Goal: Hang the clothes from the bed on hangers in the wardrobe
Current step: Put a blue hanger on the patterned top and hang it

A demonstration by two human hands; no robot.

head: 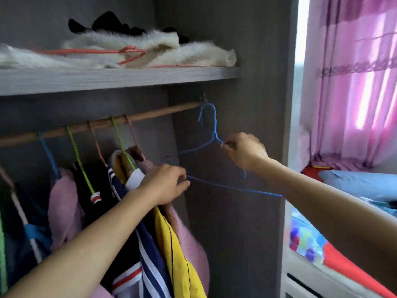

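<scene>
While garments [171, 244] on coloured hangers are hung from the wooden rail [150, 114] at nine o'clock, the lower wire of an empty blue hanger [214, 131] is pinched by the left hand [165, 183] near the centre. Its shoulder, at one o'clock of that hand, is pinched by the right hand [245, 151], and its hook is seen just beside the rail's right end. The bed [305, 239] lies at four o'clock.

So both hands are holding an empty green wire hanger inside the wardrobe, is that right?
Not quite. The head view shows the wire hanger is blue, not green. The left hand and right hand do hold it, empty, inside the wardrobe.
</scene>
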